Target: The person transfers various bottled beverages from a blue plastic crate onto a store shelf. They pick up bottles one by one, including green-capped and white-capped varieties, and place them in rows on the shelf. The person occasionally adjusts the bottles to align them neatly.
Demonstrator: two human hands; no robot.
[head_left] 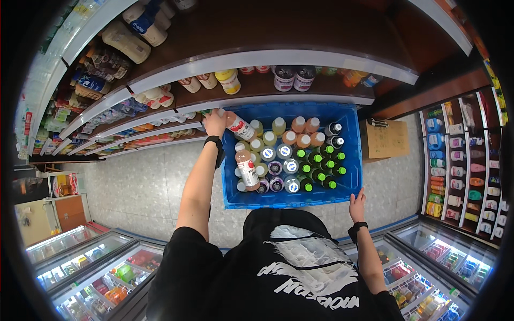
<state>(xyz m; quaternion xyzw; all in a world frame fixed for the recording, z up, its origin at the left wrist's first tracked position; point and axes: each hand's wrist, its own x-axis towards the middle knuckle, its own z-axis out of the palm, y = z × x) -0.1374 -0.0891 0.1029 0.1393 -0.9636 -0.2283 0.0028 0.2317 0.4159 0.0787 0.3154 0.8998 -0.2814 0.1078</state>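
Note:
A blue plastic crate full of upright drink bottles stands in front of me. At its far left corner my left hand is closed around the upper end of a pink drink bottle, which tilts over the other bottles. Its fingertips are partly hidden, with something green beside them at the shelf edge. A second pink bottle lies on top of the load. Green-capped dark bottles fill the right part of the crate. My right hand touches the near right corner, its fingers stretched and apart.
Beyond the crate, a brown shelf holds bottles, including a yellow one. More stocked shelves run along the left. A cardboard box stands right of the crate. Stocked racks line the far right; glass-topped freezers flank me.

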